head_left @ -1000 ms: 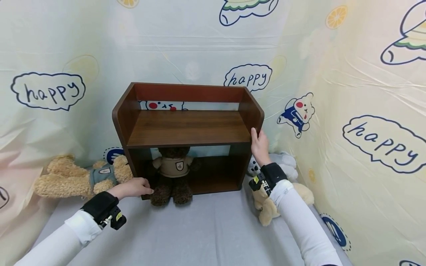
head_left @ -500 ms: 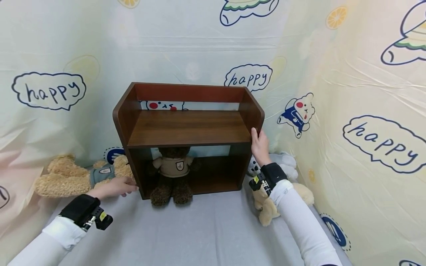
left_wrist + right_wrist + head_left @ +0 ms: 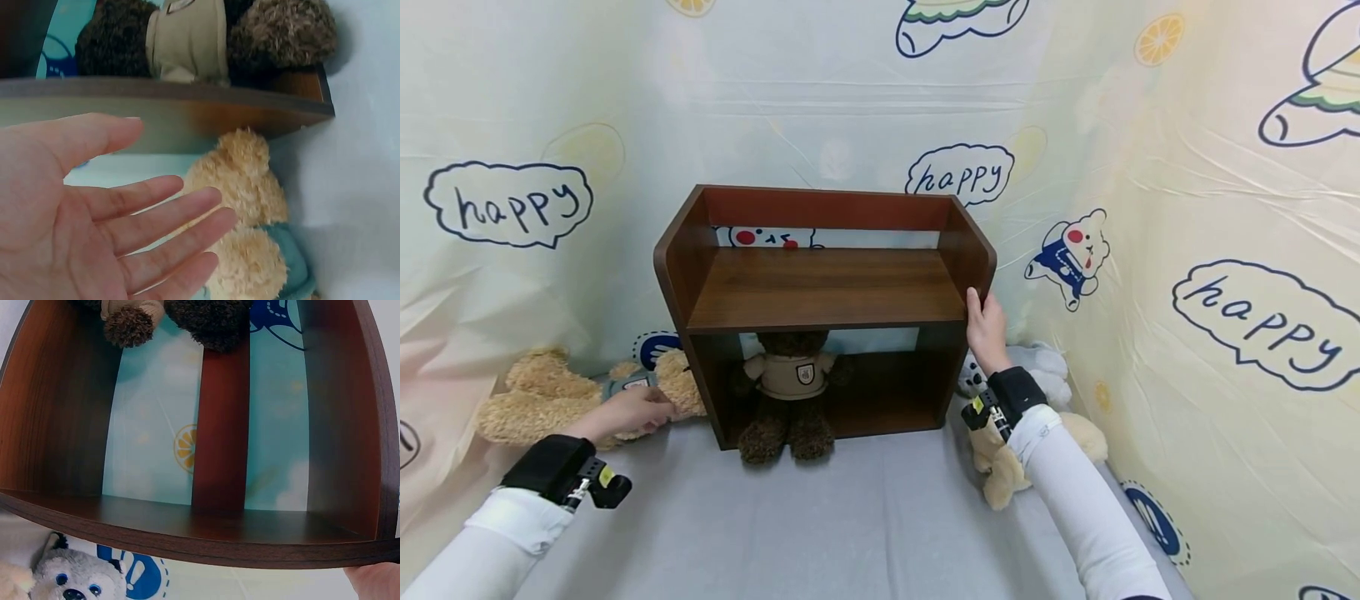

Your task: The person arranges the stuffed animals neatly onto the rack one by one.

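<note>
A dark brown wooden two-tier shelf stands on the grey cloth. Inside its lower tier, toward the left, a dark brown teddy bear in a beige shirt sits with its feet past the front edge. My right hand holds the shelf's right side panel, thumb at the front edge; only a bit of it enters the right wrist view. Left of the shelf, my left hand hovers by a tan teddy bear in a teal shirt, which lies on its back. The left wrist view shows those fingers extended and spread, holding nothing.
Right of the shelf, a grey husky plush and a cream plush lie partly behind my right forearm. A printed fabric backdrop rises behind and on the sides. The shelf's back has open gaps.
My left hand has moved left, from the shelf's lower left front corner beside the brown bear's foot to in front of the tan bear. My right hand and the shelf have stayed put.
</note>
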`<state>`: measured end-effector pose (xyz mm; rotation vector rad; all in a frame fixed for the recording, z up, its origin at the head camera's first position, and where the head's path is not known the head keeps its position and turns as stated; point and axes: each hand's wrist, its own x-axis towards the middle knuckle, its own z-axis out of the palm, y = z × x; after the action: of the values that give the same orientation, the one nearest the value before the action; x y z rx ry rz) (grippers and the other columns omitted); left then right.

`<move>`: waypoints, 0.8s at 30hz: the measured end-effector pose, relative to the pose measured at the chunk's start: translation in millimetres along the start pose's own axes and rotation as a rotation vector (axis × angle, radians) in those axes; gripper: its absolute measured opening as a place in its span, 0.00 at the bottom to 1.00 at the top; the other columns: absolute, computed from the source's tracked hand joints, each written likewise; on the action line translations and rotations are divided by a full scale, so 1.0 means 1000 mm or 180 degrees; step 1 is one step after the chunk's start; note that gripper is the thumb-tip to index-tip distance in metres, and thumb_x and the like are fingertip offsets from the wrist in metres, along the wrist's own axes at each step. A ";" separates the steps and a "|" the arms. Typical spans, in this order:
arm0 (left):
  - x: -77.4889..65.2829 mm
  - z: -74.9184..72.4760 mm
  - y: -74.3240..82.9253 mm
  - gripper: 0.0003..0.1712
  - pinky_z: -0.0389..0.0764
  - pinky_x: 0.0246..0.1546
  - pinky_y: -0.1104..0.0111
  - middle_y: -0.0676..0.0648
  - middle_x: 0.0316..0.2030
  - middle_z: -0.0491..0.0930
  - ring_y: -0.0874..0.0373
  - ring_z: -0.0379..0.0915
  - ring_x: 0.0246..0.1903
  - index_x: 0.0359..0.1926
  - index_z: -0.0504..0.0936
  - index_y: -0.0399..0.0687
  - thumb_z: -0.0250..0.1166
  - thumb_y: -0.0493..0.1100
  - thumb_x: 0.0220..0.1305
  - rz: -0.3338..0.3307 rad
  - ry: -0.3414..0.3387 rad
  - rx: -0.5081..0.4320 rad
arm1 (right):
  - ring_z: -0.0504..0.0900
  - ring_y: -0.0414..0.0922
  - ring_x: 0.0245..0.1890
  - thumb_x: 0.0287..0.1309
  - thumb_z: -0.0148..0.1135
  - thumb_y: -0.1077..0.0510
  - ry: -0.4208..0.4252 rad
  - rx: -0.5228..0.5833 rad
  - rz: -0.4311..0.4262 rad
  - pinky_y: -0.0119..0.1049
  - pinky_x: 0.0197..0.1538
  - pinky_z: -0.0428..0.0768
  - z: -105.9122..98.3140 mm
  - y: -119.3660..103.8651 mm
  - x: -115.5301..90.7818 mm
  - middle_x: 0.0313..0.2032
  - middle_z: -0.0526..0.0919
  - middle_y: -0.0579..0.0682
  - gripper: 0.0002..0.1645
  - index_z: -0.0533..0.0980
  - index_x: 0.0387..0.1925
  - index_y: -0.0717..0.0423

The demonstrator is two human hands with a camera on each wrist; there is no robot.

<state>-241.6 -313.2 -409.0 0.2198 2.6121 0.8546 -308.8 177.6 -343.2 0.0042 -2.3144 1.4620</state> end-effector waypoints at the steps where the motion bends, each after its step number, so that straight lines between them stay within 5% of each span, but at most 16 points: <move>1: -0.001 -0.001 -0.001 0.24 0.75 0.31 0.62 0.43 0.30 0.76 0.50 0.74 0.32 0.43 0.72 0.22 0.54 0.46 0.64 -0.0012 0.0037 0.0014 | 0.67 0.51 0.39 0.69 0.38 0.47 -0.0001 -0.0005 -0.0004 0.37 0.38 0.62 0.000 0.000 0.000 0.39 0.71 0.58 0.24 0.67 0.46 0.65; 6: -0.001 -0.004 -0.006 0.18 0.71 0.28 0.63 0.45 0.25 0.73 0.53 0.70 0.28 0.37 0.74 0.28 0.52 0.44 0.65 -0.0008 0.0165 0.0072 | 0.67 0.50 0.39 0.69 0.39 0.47 0.0008 0.0026 0.0018 0.37 0.37 0.62 0.000 -0.001 0.000 0.38 0.70 0.58 0.24 0.67 0.47 0.65; 10: 0.001 -0.005 -0.010 0.21 0.75 0.31 0.59 0.38 0.30 0.77 0.48 0.73 0.32 0.40 0.74 0.24 0.51 0.44 0.65 -0.0042 0.0293 0.0196 | 0.66 0.50 0.35 0.69 0.39 0.47 0.0012 0.0020 0.0042 0.36 0.35 0.62 0.000 -0.001 0.000 0.31 0.66 0.56 0.24 0.68 0.46 0.66; 24: 0.011 -0.001 -0.025 0.28 0.74 0.34 0.53 0.25 0.41 0.72 0.35 0.70 0.39 0.49 0.66 0.19 0.52 0.47 0.65 -0.0260 0.0696 0.0216 | 0.67 0.50 0.37 0.69 0.38 0.47 0.0018 0.0017 0.0026 0.36 0.36 0.62 0.001 -0.001 -0.001 0.34 0.68 0.56 0.24 0.68 0.47 0.65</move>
<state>-253.1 -330.7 -426.8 0.0384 2.8336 0.8030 -308.3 176.2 -343.2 -0.0080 -2.3085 1.4705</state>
